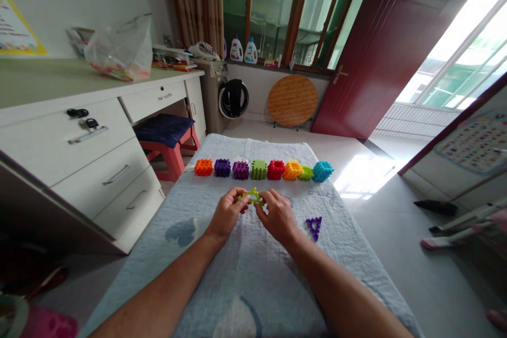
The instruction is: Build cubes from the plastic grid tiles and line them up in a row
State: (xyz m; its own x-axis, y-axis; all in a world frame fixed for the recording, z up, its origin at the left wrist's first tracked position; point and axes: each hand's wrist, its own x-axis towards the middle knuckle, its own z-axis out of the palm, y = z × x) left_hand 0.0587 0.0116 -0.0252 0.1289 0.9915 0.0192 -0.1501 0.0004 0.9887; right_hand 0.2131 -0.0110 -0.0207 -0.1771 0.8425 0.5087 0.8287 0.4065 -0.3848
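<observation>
A small yellow-green toothed piece is pinched between my left hand and my right hand, above the cloth-covered table. Beyond my hands stands a row of toothed blocks: orange, dark purple, magenta-purple, green, red, yellow-orange, a smaller lime one and blue. A purple triangular piece lies flat on the cloth to the right of my right hand.
A white desk with drawers runs along the left, with a plastic bag on top. A red stool stands beside it. Behind are a washing machine and a round wooden board. A dark red door is at the right.
</observation>
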